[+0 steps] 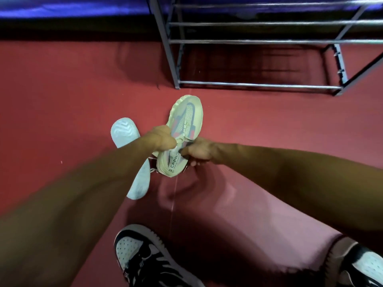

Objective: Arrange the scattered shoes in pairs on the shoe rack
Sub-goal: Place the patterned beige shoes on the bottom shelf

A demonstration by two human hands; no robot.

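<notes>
A cream-soled sneaker (184, 129) with grey and red tread is held sole-up in mid-air, toe toward the shoe rack (257, 85). My left hand (161, 140) grips its left edge and my right hand (196, 151) grips its right side near the heel. Below it, a second shoe with a pale blue-white sole (129, 154) shows sole-up, partly hidden behind my left arm; what supports it is hidden. The metal rack stands ahead on the floor, and no shoes are on its visible bars.
A red floor (269, 125) spreads all around. At the bottom edge are the black-and-white sneakers worn on my feet, the left one (143, 257) and the right one (362, 266). A blue surface (72, 7) runs along the back wall, left of the rack.
</notes>
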